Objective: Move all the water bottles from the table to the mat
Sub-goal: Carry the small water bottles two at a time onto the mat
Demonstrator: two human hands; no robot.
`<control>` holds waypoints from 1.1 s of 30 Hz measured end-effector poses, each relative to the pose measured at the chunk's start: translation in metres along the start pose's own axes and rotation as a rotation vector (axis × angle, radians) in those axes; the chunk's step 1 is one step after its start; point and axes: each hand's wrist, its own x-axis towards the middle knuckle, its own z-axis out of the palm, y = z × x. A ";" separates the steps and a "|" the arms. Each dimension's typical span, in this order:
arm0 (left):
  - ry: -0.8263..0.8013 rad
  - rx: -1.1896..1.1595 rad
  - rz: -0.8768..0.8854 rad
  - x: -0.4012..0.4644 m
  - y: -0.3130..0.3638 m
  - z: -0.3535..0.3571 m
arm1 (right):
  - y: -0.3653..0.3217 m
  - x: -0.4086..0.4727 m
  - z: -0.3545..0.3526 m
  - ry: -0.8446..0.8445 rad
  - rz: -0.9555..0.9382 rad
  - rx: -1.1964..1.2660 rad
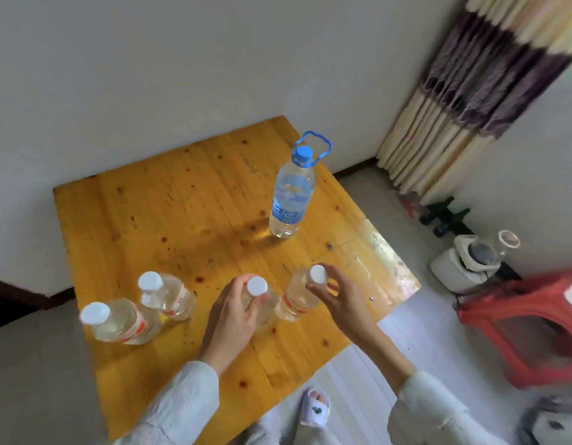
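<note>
Bottles crowded the bench (143, 203): two beside the left hand (228, 311), which wrapped one's neck (257, 292), while the right hand (337, 292) pinched another's cap (318, 273). Beyond stood the big handled bottle (291, 194). Full, slick plastic probably wanted firm neck grips.

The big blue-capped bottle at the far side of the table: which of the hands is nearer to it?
Right. The right hand, gripping a small bottle's neck, sits just below the big bottle; the left hand, on another bottle, is farther left.
</note>
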 end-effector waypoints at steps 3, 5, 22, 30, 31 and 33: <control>-0.130 -0.056 0.120 0.001 0.031 0.019 | 0.007 -0.031 -0.039 0.149 0.063 0.093; -0.213 -0.075 0.190 -0.003 0.055 0.038 | 0.017 -0.060 -0.068 0.254 0.095 0.135; -0.844 -0.208 0.740 -0.236 0.307 0.268 | 0.146 -0.446 -0.266 1.120 0.324 0.273; -1.160 -0.274 0.974 -0.414 0.403 0.367 | 0.191 -0.635 -0.307 1.477 0.461 0.230; -1.208 -0.280 0.998 -0.436 0.413 0.380 | 0.197 -0.656 -0.310 1.527 0.476 0.214; -1.276 -0.303 1.054 -0.477 0.430 0.404 | 0.207 -0.694 -0.318 1.597 0.516 0.182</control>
